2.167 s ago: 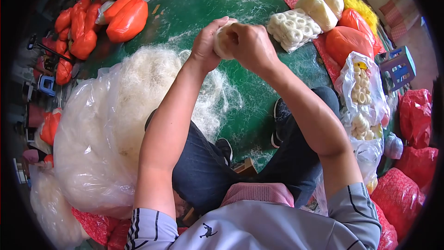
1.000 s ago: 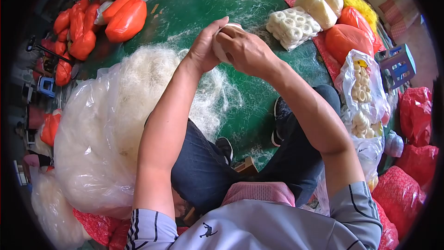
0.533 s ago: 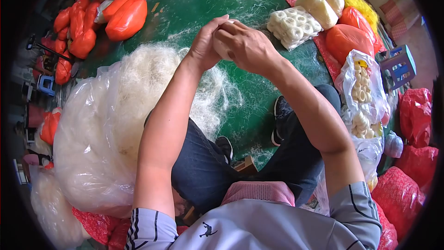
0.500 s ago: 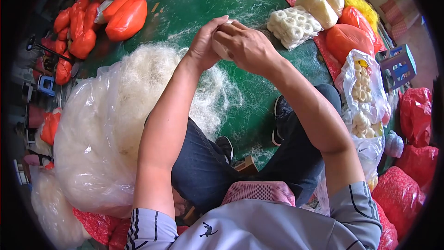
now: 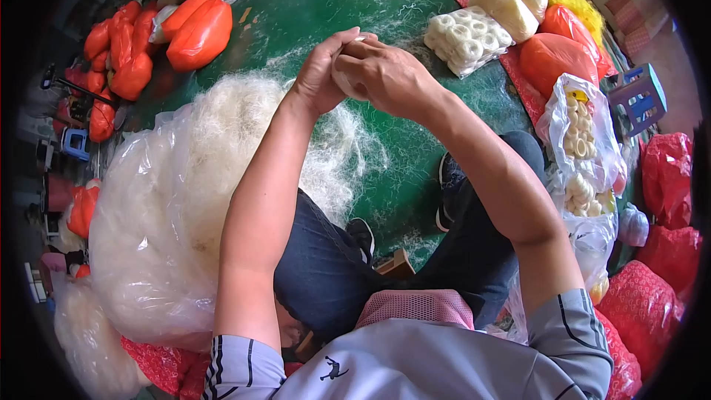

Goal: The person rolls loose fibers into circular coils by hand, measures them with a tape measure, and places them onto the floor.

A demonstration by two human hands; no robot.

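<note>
Out in front of me, both arms are stretched forward and my hands meet above the green floor. My left hand is closed around the left side of a small, rounded cream-coloured piece. From the right, my right hand wraps its fingers over the same piece, so most of it is hidden. Below and left of the hands lies a big heap of loose pale fibre, partly inside a clear plastic bag. Stray strands spread from it across the green floor.
Right of my knee, an open plastic bag holds cream rings. Farther off sits a clear pack of white rings beside pale bags. Orange bags lie at upper left, red bags at lower right. A purple stool stands far right.
Both hands have shifted slightly left in the view, still together around the cream-coloured piece. The right hand's fingers have turned a little over it.
</note>
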